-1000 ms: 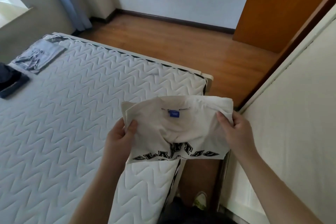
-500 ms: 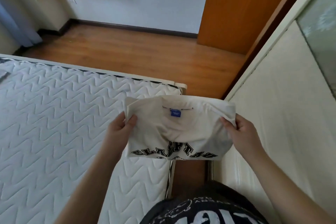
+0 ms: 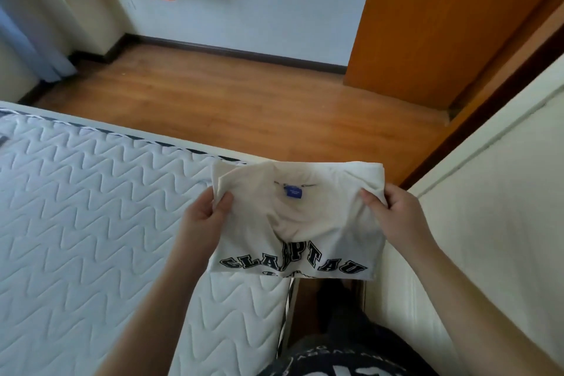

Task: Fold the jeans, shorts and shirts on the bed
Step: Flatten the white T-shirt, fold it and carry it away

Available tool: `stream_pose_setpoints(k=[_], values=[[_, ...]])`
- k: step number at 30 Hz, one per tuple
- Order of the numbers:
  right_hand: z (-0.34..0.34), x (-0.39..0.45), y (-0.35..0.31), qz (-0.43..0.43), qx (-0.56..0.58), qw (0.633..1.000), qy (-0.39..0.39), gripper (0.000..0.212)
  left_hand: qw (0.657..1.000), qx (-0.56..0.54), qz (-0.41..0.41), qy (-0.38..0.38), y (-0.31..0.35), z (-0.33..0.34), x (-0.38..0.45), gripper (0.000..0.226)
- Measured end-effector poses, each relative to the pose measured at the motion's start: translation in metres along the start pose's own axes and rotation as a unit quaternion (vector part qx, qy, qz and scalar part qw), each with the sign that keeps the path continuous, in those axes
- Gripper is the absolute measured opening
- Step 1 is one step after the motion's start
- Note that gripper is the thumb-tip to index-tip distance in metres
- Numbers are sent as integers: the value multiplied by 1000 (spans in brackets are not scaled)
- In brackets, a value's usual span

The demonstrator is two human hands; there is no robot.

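Head view. Item: folded cream cotton T-shirt with black arched lettering (image 3: pixel 300 223), held in the air above the 3 o'clock corner of the white zigzag-quilted mattress (image 3: pixel 91 223). Long axis runs 9 to 3 o'clock; collar with blue neck label (image 3: pixel 293 192) points to 12 o'clock, lettering to 6 o'clock. Left hand (image 3: pixel 203 224) pinches the 9 o'clock edge, thumb on top. Right hand (image 3: pixel 396 217) grips the 3 o'clock edge, fingers curled round the fabric. Wooden plank floor (image 3: pixel 244 107) lies at 12 o'clock. Against the frame half a second before: grip and shirt orientation unchanged; the camera has shifted slightly.
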State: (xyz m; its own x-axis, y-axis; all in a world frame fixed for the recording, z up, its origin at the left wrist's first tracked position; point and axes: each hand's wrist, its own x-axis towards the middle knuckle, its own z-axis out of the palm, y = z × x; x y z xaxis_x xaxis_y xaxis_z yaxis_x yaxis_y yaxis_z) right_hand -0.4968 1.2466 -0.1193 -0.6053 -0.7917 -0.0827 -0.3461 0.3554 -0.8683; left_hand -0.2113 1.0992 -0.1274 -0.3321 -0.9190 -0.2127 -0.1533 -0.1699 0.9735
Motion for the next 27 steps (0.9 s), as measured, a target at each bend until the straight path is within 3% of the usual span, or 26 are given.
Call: stream_pose_setpoints(k=[11,19,23,27], values=[[52,233,-45,-75,8,976,-207,26,984,-4,-29,175,42,23,93,27],[76,319,-72,-80,49,954,-286,60,940,-157,-61,296,63,42,116,26],[77,331,-78,-87,49,955,-278,56,934,-185,-68,299,60,42,132,22],[75,334,-77,-92,21,964,-247,14,943,-178,-67,274,54,42,156,13]])
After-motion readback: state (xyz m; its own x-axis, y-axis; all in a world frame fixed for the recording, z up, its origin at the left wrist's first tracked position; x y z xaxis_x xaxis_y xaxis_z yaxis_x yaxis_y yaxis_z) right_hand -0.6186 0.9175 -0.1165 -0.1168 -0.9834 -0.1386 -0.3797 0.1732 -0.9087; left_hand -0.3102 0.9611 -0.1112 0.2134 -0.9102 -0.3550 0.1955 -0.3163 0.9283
